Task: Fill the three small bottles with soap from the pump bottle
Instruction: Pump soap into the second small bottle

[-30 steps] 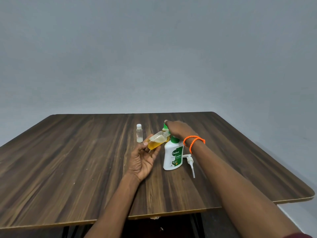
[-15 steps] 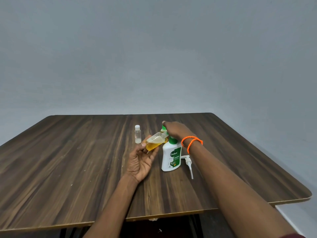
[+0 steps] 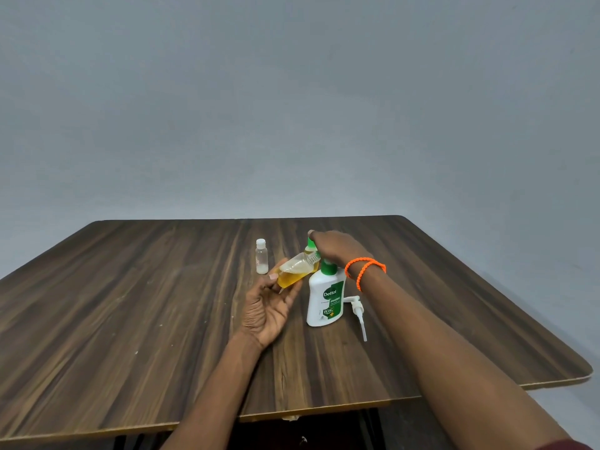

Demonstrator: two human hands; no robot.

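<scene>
My left hand (image 3: 267, 308) holds one small clear plastic bottle part-filled with amber soap (image 3: 294, 271), fingers curled under and round its base, bottle tilted with its open threaded neck pointing up and right. My right hand (image 3: 337, 248) is over that neck, fingers bent down on something green (image 3: 311, 244) at the far side; I cannot tell whether it is a cap or the top of another bottle, and the grip itself is hidden by the back of the hand.

Small bottles I can count for sure: two. The second is a small clear bottle with a white cap (image 3: 261, 256), upright on the table, just left of and beyond the held one, apart from it. A third may sit behind my right hand, cannot confirm.

One white pump bottle with green collar and green label (image 3: 325, 298) stands upright just right of my left hand, below my right wrist. Label reads "Dettol" and "ORIGINAL"; smaller print is unreadable. Its one white pump head with dip tube (image 3: 358, 311) lies flat on the table, just right of the bottle, tube pointing near.

Two orange bead bracelets (image 3: 365, 271) on my right wrist.

All on one dark wood-grain table (image 3: 130, 303); plain grey wall (image 3: 292, 108) behind.
</scene>
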